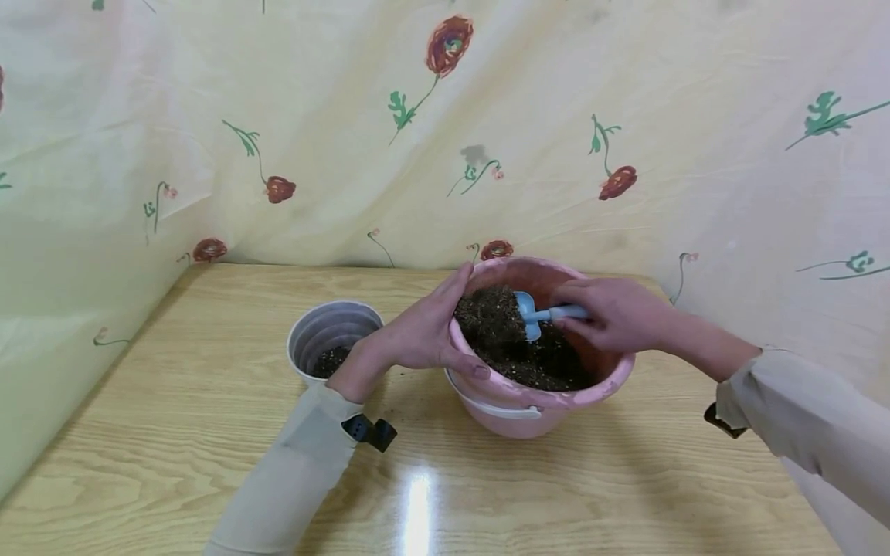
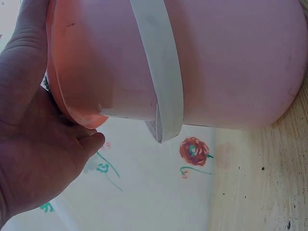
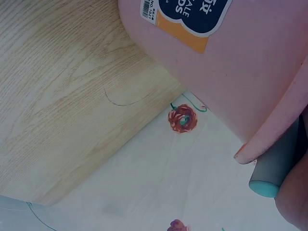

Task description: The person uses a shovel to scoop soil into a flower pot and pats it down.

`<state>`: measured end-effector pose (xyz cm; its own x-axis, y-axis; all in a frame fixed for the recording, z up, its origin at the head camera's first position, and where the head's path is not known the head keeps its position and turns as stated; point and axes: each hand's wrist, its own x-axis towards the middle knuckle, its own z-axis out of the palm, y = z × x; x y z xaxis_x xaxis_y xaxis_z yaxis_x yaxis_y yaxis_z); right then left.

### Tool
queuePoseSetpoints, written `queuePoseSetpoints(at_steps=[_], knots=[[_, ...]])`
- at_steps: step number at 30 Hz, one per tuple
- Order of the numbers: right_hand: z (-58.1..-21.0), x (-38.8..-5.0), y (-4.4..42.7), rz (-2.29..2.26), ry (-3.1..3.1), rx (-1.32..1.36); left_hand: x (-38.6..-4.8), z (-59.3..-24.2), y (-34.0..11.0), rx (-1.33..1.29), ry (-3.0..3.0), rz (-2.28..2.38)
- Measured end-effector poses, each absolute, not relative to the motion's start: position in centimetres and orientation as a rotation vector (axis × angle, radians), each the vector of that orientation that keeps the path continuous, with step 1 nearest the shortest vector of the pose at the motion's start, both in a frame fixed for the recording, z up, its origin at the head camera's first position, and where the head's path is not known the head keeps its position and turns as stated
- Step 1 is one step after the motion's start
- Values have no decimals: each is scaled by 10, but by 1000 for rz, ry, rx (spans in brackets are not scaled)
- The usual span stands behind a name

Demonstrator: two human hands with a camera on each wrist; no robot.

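Note:
A pink bucket (image 1: 514, 421) of dark soil (image 1: 549, 371) stands tilted on the table, its white handle (image 2: 163, 72) hanging down the near side. My left hand (image 1: 427, 328) grips the bucket's left rim, thumb on the near side. In my right hand (image 1: 619, 313) is the handle of a small blue trowel (image 1: 528, 315), inside the bucket; its blade bears a heap of soil. The grey end of the trowel handle (image 3: 272, 178) shows beyond the rim in the right wrist view, where only part of the hand is visible.
A white pot (image 1: 300, 363) with some soil at its bottom stands left of the bucket, partly behind my left forearm. Crumbs of soil lie on the wooden table (image 1: 174, 432). Flowered cloth (image 1: 334, 193) hangs behind the table and at its sides.

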<state>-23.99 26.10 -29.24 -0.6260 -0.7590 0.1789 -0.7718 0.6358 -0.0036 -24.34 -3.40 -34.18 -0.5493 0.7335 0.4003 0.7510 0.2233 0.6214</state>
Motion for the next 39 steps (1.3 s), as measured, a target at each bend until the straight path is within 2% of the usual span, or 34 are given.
queuePoseSetpoints(at_steps=[5, 9, 15, 22, 39], knots=[[-290, -237, 264, 81, -2660, 1239, -243, -342, -33, -1479, -2451, -1261], [-286, -234, 267, 78, -2640, 1227, -239, -339, -34, -1299, -2672, -1192], [-285, -232, 272, 109, -2623, 1216, -242, -340, -33, -1427, -2506, -1243], [-286, -230, 276, 132, -2589, 1178, -239, -340, -34, -1312, -2655, -1207], [-290, -226, 276, 140, -2536, 1183, -237, -346, -33, -1340, -2604, -1327]])
